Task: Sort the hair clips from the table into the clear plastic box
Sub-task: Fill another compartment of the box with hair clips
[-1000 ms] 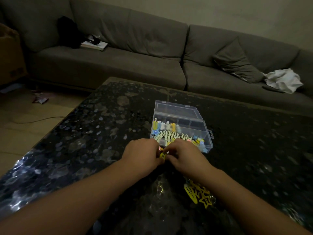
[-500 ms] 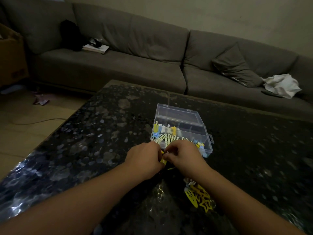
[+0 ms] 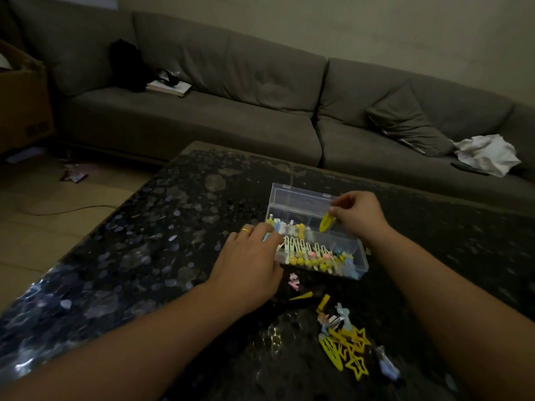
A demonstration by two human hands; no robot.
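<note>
Head view: yellow clip [image 3: 327, 222] steeply tilted, tip down-left.

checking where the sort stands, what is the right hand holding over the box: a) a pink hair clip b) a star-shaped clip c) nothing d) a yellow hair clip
d: the right hand pinches a yellow hair clip above the clear plastic box; the star-shaped clips lie on the table.

No readable text, label or number anywhere.
</note>
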